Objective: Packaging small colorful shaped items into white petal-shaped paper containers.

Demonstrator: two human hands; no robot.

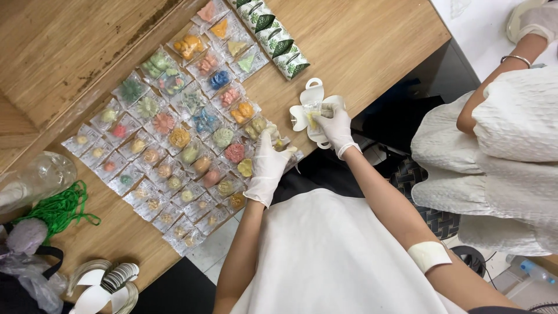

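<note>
Wooden tabletop (pixel 360 35) fills the far side of the view, with rows of small clear packets (pixel 174 128) of coloured moulded pieces laid out across it. Beyond them on the far edge lies a stack of leaf-printed boxes (pixel 273 35).

At the near edge of the table, the right hand (pixel 336 127), in a white glove, rests on a flat white paper box (pixel 311 107) with rounded flaps. Its fingers are curled together and pinch a small packet (pixel 318 114) against the box, so the packet sits under the fingertips on the card. The left hand (pixel 268 166), also gloved, lies just left of it at the right end of the packet rows, fingers bent and closed loosely over a packet there; what exactly they clasp I cannot tell.

Far left stand a clear bottle (pixel 40 174) and green cord (pixel 61 206). Near left lie more white cut-outs (pixel 107 285). On the right sits another person in white (pixel 500 145).
</note>
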